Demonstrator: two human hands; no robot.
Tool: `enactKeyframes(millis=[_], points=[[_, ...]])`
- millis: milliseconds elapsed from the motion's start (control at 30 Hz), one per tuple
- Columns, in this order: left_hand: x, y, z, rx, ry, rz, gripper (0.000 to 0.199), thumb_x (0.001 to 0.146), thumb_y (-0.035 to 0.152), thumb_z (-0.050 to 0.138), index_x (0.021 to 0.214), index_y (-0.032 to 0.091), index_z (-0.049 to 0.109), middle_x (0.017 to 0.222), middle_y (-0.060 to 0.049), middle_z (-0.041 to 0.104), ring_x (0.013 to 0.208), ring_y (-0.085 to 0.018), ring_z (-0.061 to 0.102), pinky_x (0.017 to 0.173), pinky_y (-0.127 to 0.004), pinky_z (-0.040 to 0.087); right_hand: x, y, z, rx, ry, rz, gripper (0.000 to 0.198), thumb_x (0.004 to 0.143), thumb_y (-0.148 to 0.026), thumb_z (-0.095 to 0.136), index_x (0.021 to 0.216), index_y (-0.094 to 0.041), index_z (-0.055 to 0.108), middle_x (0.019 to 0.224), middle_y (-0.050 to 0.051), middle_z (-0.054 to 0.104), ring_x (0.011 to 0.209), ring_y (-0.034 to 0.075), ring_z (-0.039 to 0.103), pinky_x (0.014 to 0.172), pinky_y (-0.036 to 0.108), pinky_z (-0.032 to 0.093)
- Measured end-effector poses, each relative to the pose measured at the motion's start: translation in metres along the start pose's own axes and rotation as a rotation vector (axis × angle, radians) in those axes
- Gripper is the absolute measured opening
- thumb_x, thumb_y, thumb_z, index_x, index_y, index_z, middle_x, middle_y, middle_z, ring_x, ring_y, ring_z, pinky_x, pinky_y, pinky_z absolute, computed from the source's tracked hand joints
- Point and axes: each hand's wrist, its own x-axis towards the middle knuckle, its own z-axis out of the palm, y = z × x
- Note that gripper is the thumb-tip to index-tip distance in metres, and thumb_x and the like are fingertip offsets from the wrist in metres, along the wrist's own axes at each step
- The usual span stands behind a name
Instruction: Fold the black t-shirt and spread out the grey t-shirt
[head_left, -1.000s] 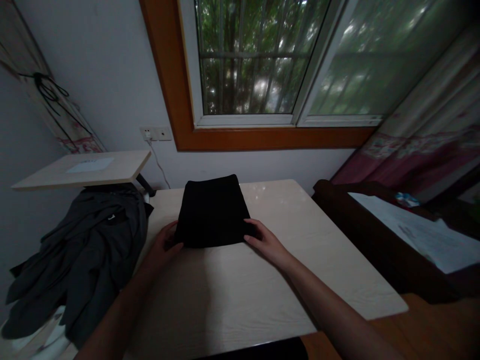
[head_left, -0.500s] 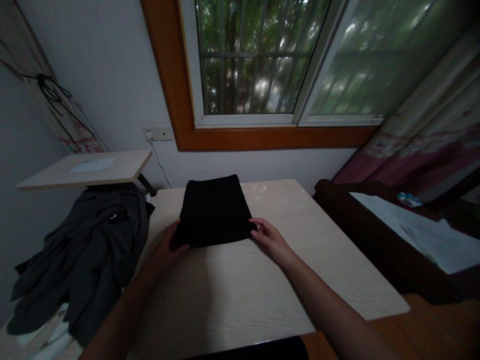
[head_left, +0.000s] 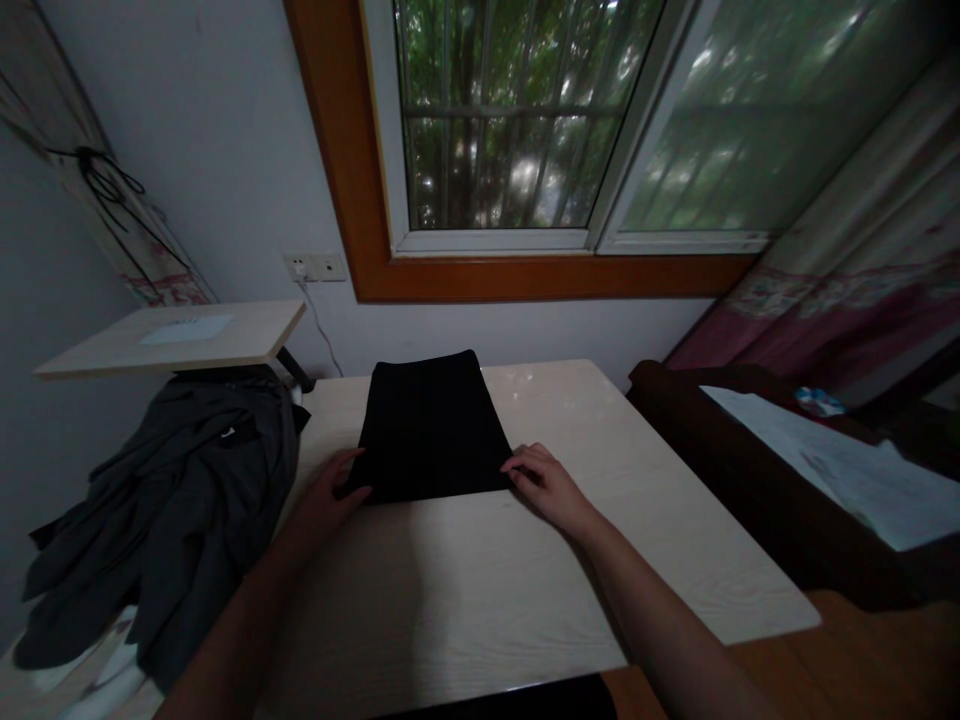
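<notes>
A folded black cloth (head_left: 431, 430), apparently a garment, lies flat on the pale wood-grain table (head_left: 510, 570). My left hand (head_left: 330, 500) is at its near left corner, thumb and fingers curved around that corner; the fingers' undersides are in shadow. At the near right corner, my right hand (head_left: 547, 490) pinches the edge between thumb and fingertips. The cloth's near edge runs almost straight between both hands.
A heap of dark grey clothing (head_left: 172, 500) sits left of the table, beneath a small raised board (head_left: 172, 335) with a paper on it. On the right is a dark brown piece of furniture (head_left: 757, 500) with a white sheet (head_left: 840, 460). A window (head_left: 525, 130) is in the wall ahead.
The cloth's near edge has come down and toward me, now flatter and straighter. My left hand has shifted slightly left, and my right hand has moved slightly nearer with the corner.
</notes>
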Motion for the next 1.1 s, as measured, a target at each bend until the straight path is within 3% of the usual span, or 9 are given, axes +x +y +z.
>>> enactKeyframes(millis=[200,333,433,533,600,700,800,900,1100], points=[[0.000,-0.009,-0.011,0.301,0.016,0.066,0.054,0.082,0.043,0.067,0.131,0.023,0.057,0.112,-0.008,0.068,0.100,-0.027,0.068,0.090,-0.045,0.054,-0.003,0.009,-0.004,-0.115,-0.003,-0.109,0.025,0.079,-0.006,0.054,0.075,-0.023,0.072,0.072,0.003,0.059,0.083,0.021,0.056,0.079,0.035,0.044],[-0.003,-0.008,-0.015,0.471,0.045,0.131,0.047,0.090,0.042,0.055,0.134,0.023,0.055,0.097,-0.004,0.066,0.083,-0.021,0.065,0.079,-0.038,0.054,-0.003,0.006,-0.004,-0.147,0.018,-0.060,0.026,0.078,-0.005,0.053,0.073,-0.022,0.072,0.071,0.002,0.056,0.076,0.019,0.056,0.071,0.031,0.044],[-0.004,-0.002,-0.015,0.598,0.153,0.291,0.042,0.093,0.039,0.053,0.131,0.022,0.057,0.101,-0.005,0.064,0.089,-0.021,0.063,0.084,-0.037,0.053,0.003,-0.006,-0.002,-0.198,0.115,-0.031,0.024,0.082,-0.007,0.053,0.079,-0.021,0.071,0.075,0.003,0.058,0.077,0.019,0.057,0.073,0.031,0.046],[0.000,0.012,-0.008,0.781,0.256,0.461,0.038,0.094,0.034,0.052,0.129,0.023,0.060,0.105,-0.008,0.064,0.099,-0.024,0.061,0.093,-0.042,0.051,0.016,-0.024,0.004,-0.315,0.162,-0.058,0.023,0.087,-0.009,0.052,0.092,-0.020,0.073,0.085,0.006,0.063,0.089,0.023,0.058,0.084,0.037,0.049],[0.006,0.025,0.001,0.868,0.246,0.562,0.039,0.094,0.031,0.052,0.131,0.023,0.060,0.114,-0.010,0.064,0.109,-0.026,0.059,0.101,-0.045,0.048,0.028,-0.036,0.011,-0.407,0.154,-0.070,0.028,0.090,-0.012,0.052,0.107,-0.020,0.072,0.097,0.009,0.066,0.100,0.026,0.057,0.092,0.041,0.049],[0.019,0.044,0.021,0.949,0.123,0.664,0.041,0.096,0.029,0.049,0.135,0.020,0.059,0.137,-0.011,0.059,0.130,-0.028,0.051,0.114,-0.047,0.039,0.049,-0.050,0.029,-0.515,0.131,-0.094,0.038,0.094,-0.016,0.049,0.128,-0.016,0.065,0.124,0.013,0.063,0.124,0.029,0.051,0.108,0.044,0.044],[0.037,0.052,0.043,1.025,0.021,0.654,0.047,0.098,0.030,0.045,0.142,0.018,0.053,0.152,-0.010,0.049,0.146,-0.028,0.035,0.122,-0.050,0.027,0.069,-0.057,0.054,-0.566,0.087,-0.128,0.043,0.099,-0.020,0.044,0.138,-0.009,0.058,0.144,0.015,0.054,0.143,0.029,0.037,0.119,0.044,0.034],[0.053,0.045,0.059,1.082,-0.004,0.555,0.051,0.099,0.031,0.041,0.148,0.018,0.046,0.157,-0.010,0.043,0.149,-0.028,0.031,0.122,-0.053,0.025,0.080,-0.056,0.080,-0.577,0.035,-0.125,0.048,0.101,-0.026,0.042,0.144,-0.005,0.051,0.153,0.017,0.046,0.147,0.028,0.032,0.121,0.044,0.031],[0.067,0.016,0.053,1.095,-0.039,0.437,0.057,0.101,0.044,0.038,0.152,0.019,0.040,0.161,-0.010,0.035,0.151,-0.029,0.028,0.120,-0.055,0.028,0.075,-0.036,0.103,-0.590,-0.043,-0.062,0.054,0.102,-0.036,0.043,0.148,-0.009,0.046,0.159,0.015,0.039,0.150,0.028,0.029,0.122,0.049,0.026]])
